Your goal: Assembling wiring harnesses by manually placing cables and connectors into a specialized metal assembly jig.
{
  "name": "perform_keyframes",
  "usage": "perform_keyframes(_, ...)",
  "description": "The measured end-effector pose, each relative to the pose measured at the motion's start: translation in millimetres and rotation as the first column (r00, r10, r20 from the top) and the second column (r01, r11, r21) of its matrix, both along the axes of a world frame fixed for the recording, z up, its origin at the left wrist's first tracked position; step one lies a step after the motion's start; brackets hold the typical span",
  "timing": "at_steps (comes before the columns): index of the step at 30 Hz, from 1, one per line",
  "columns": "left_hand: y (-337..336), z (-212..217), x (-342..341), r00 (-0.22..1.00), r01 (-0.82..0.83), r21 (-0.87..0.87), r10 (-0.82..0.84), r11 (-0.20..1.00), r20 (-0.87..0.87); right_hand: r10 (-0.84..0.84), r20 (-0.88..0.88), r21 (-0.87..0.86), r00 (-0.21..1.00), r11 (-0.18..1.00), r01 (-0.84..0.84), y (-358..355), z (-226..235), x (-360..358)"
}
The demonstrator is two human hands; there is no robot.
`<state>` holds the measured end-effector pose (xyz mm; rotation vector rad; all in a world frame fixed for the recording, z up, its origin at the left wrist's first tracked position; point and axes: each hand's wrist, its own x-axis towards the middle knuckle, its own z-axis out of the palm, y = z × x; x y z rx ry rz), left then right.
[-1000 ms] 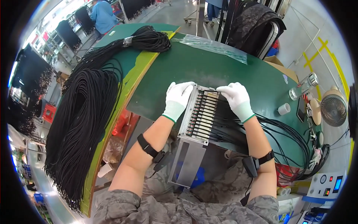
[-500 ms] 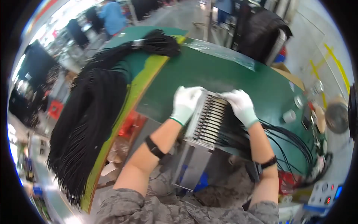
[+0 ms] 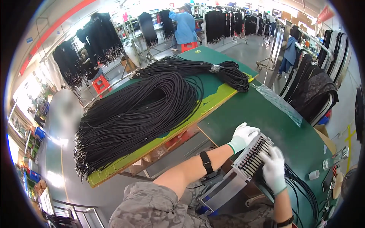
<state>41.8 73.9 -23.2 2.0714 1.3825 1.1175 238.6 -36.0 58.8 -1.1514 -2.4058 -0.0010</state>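
Note:
A grey metal fixture (image 3: pixel 237 169) stands at the near edge of the green table, with a row of black cable ends (image 3: pixel 252 161) set side by side in it. My left hand (image 3: pixel 244 136), in a white glove, is closed on the fixture's far left corner. My right hand (image 3: pixel 273 167), also gloved, is over the right side of the row, its fingers somewhat apart and slightly blurred; it covers some of the cables there. Black cables (image 3: pixel 300 186) trail from the fixture to the right across the table.
A large heap of black cables (image 3: pixel 140 114) lies on a yellow-edged green table (image 3: pixel 213 100) to the left. Clear plastic film (image 3: pixel 279 104), a white roll (image 3: pixel 314 174) and small tools rest on my table (image 3: pixel 243 110). Another person (image 3: pixel 185 26) in blue works far off.
My view has swung left, so the fixture sits further right in the picture. My right hand has moved from the fixture's far end nearer along the row. My left hand stays at the far corner.

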Motion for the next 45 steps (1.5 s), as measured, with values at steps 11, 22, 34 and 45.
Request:
perform_keyframes(11, 2.0, 6.4, -5.1, 0.994, 0.105, -0.018, -0.104, 0.994, 0.036, 0.375, 0.087, 0.08, 0.923, 0.921, -0.382, -98.1, -50.3, -51.3)
perform_keyframes(22, -14.6, 12.3, -21.2, 0.989, 0.125, -0.098, -0.116, 0.987, 0.086, -0.435, -0.662, -0.515, 0.611, 0.856, 0.052, -3.3, 2.6, -16.0)
perform_keyframes(34, -4.3, 29.6, -26.5, 0.944, 0.183, 0.182, -0.225, 0.966, 0.242, -0.778, -0.519, -0.688, 0.354, 0.625, 0.367, -148.2, 2.9, 113.2)
perform_keyframes(45, -69.1, 51.5, 15.4, 0.486, 0.69, 0.024, -0.488, 0.724, 0.725, -0.297, 0.003, -0.652, -0.955, -0.725, 0.223, -712.9, -39.2, 146.9)
